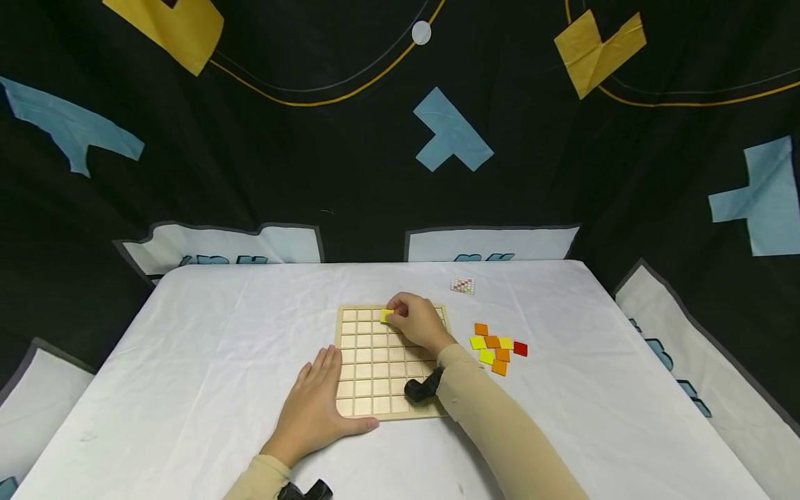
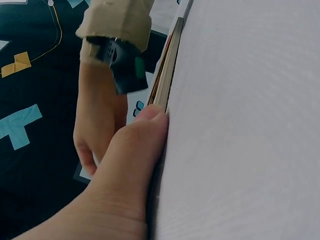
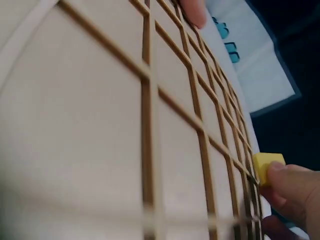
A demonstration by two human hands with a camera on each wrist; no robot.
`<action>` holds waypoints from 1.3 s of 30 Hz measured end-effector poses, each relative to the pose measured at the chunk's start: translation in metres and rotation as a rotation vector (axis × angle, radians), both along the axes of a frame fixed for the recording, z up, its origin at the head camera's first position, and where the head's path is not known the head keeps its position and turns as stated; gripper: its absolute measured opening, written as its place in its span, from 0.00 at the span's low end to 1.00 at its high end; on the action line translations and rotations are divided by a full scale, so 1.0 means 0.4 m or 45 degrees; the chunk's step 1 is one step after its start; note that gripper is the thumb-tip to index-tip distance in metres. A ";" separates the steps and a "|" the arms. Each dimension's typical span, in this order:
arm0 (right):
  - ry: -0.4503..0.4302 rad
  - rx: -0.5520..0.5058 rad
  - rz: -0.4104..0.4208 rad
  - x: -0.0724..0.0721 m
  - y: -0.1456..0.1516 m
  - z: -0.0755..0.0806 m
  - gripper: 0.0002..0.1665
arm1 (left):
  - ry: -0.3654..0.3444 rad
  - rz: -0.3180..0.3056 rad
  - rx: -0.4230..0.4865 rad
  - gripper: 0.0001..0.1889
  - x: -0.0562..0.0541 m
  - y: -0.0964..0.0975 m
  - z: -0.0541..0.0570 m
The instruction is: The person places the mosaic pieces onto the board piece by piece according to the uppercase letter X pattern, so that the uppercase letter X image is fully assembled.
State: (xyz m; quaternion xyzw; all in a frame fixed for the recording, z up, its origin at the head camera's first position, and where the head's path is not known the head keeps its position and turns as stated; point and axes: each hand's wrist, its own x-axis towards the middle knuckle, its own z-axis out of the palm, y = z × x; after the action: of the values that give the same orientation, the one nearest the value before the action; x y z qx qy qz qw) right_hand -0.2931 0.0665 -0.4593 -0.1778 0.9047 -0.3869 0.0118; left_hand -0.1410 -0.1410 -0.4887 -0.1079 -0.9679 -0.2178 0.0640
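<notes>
A wooden grid board [image 1: 363,370] with raised dividers lies on the white table. My right hand [image 1: 417,321] reaches over its far rows and pinches a yellow square tile [image 1: 387,316] between thumb and fingertips. In the right wrist view the yellow tile [image 3: 267,166] stands tilted at the grid's far edge, its lower side right at the dividers. My left hand [image 1: 320,401] lies flat with straight fingers along the board's left edge. Its thumb [image 2: 145,122] presses against the near edge of the board. The squares that show in the grid hold no tiles.
Right of the board lies a loose group of several orange tiles [image 1: 499,368], yellow tiles [image 1: 486,356] and one red tile [image 1: 520,349]. A small card with a coloured grid pattern [image 1: 462,285] lies farther back. A dark patterned curtain [image 1: 375,173] hangs behind the table.
</notes>
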 end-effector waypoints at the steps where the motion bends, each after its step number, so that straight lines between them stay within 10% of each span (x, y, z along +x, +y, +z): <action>1: -0.014 -0.006 0.007 -0.001 -0.010 -0.001 0.07 | -0.002 -0.002 -0.002 0.74 0.000 0.000 0.000; 22: 0.118 0.175 0.093 0.011 -0.085 -0.011 0.06 | -0.024 -0.013 -0.018 0.74 -0.004 -0.001 -0.003; 39: 0.097 0.267 0.253 0.028 0.013 0.034 0.16 | -0.015 -0.006 -0.023 0.74 0.001 0.003 0.003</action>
State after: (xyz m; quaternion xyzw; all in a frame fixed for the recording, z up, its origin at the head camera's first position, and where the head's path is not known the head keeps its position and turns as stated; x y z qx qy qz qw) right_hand -0.2817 0.0716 -0.4455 -0.2787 0.9179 -0.2804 0.0343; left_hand -0.1405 -0.1400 -0.4877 -0.1094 -0.9699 -0.2100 0.0568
